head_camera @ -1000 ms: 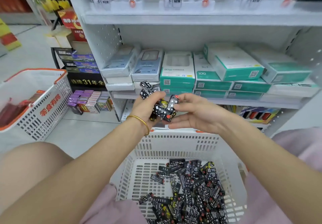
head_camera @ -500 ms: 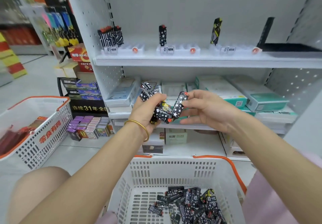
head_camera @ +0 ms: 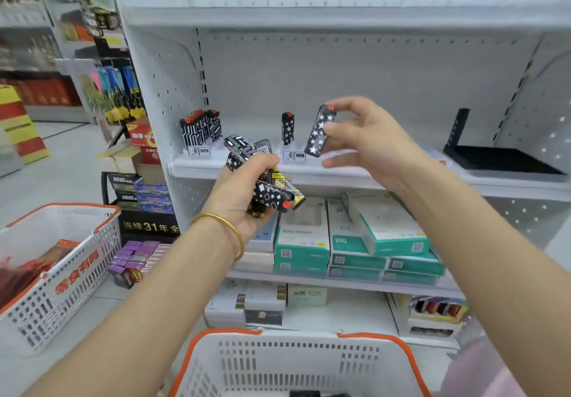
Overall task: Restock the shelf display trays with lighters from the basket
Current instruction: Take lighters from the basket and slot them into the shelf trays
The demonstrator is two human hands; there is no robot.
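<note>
Head view: star lighter [head_camera: 319, 131] is being pinched nearly upright by the right grip [head_camera: 367, 142], just beside its tray [head_camera: 292, 163]; lighters [head_camera: 273, 193] are being held by the left grip [head_camera: 238, 200].

A tilted black star-patterned lighter [head_camera: 319, 129] is pinched in the right hand [head_camera: 367, 140] above the shelf [head_camera: 197, 168] front edge, just beside a matching lighter [head_camera: 287, 128] upright in its display tray [head_camera: 296, 163]. The left hand [head_camera: 244, 199] grips a bundle of lighters [head_camera: 268, 189].
</note>
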